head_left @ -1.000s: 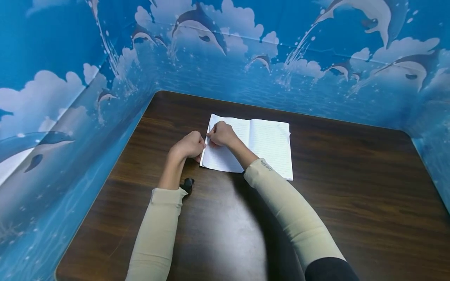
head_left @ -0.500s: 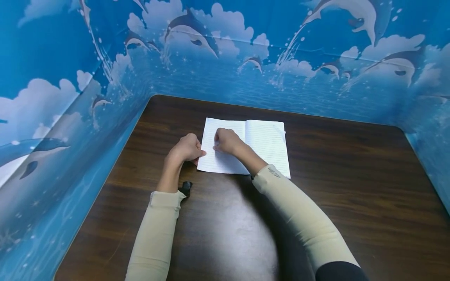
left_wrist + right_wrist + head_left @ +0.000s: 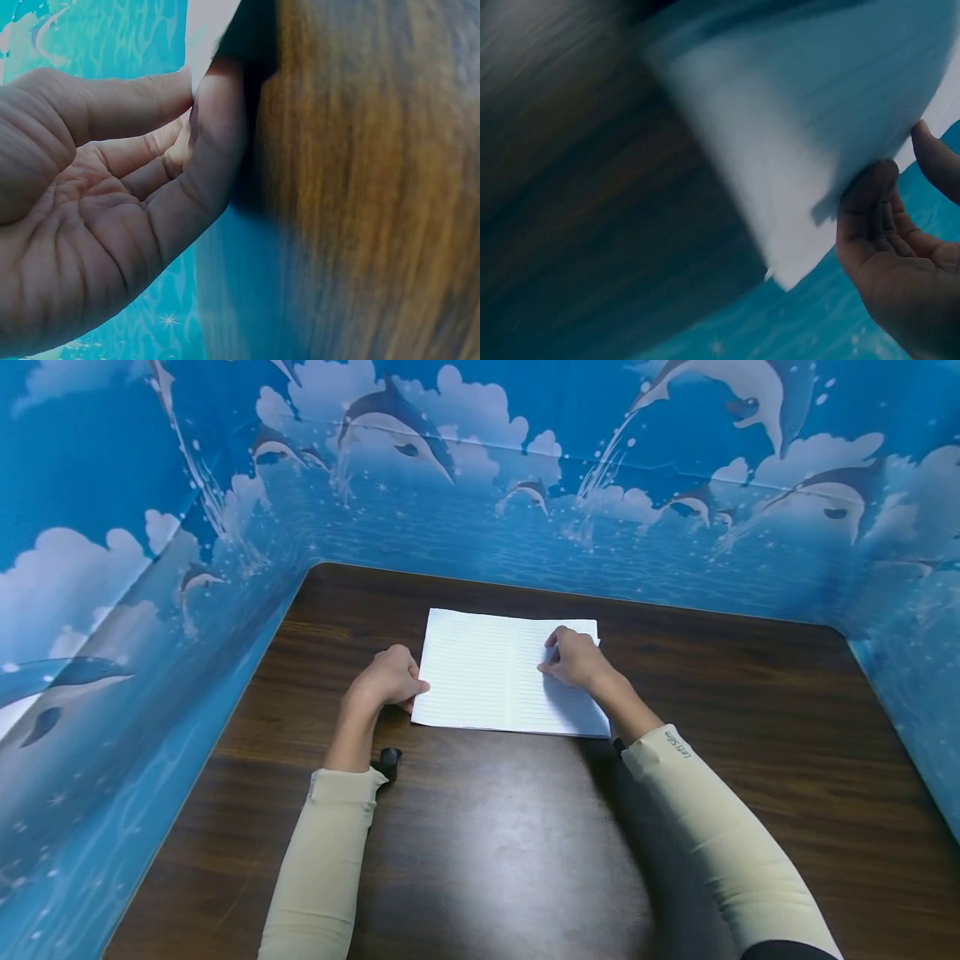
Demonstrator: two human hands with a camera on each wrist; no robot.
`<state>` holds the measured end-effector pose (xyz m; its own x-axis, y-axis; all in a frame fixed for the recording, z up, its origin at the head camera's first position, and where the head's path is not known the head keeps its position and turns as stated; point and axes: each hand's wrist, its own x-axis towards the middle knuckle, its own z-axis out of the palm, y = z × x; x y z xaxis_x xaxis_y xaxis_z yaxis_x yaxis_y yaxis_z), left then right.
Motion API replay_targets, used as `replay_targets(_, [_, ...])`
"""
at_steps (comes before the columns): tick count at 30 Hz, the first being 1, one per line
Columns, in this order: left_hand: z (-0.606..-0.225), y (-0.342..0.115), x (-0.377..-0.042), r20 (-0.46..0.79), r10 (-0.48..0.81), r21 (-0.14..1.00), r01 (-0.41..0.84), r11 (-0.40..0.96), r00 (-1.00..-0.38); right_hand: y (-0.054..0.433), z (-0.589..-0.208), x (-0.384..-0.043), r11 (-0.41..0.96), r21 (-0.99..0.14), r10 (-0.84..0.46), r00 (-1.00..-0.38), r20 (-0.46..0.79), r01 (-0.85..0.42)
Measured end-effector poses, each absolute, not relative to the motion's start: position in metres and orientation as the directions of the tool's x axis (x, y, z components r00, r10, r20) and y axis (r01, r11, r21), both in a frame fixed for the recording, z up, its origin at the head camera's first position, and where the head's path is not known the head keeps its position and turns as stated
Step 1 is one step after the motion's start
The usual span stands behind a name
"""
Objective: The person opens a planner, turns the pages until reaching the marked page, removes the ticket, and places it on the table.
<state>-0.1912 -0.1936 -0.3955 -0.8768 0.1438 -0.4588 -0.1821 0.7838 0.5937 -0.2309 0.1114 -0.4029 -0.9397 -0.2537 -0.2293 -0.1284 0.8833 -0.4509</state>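
Observation:
An open notebook (image 3: 468, 672) with white lined pages lies on the dark table, its centre fold running away from the person. At its left edge my left hand (image 3: 385, 677) pinches the paper; the left wrist view has the white paper edge (image 3: 208, 34) between the thumb and a finger beneath. My right hand (image 3: 581, 662) is over the right page, fingers bent, thumb pointing left. In the right wrist view, thumb and index fingertip stand apart beside the page (image 3: 780, 120), with no paper between them.
Dark wood-grain table (image 3: 517, 852) with rounded corners surrounds the notebook. Blue dolphin-print cloth (image 3: 465, 527) rises behind the far edge and at both sides. A black device (image 3: 388, 763) sits at the left wrist, and pale sleeves (image 3: 330, 852) cover both forearms.
My right hand has moved from the notebook's left edge, beside the left hand, across the fold to the right page. The left hand stays at the left edge. The head view has shifted slightly.

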Motion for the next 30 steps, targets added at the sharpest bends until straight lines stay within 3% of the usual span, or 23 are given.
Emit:
replay_targets(11, [-0.397, -0.194, -0.192, -0.451, 0.145, 0.595, -0.177, 0.784, -0.881, 0.16, -0.403, -0.221, 0.961, -0.263, -0.178, -0.924, -0.339, -0.088])
replay_targets(23, [-0.393, -0.193, -0.192, -0.467, 0.144, 0.595, -0.19, 0.781, -0.873, 0.162, -0.404, -0.215, 0.969, -0.241, -0.128, -0.944, -0.304, -0.054])
replay_targets(30, [-0.394, -0.193, -0.192, -0.476, 0.138, 0.589, -0.199, 0.784, -0.868, 0.162, -0.407, -0.214, 0.938, -0.345, -0.145, -0.951, -0.274, -0.044])
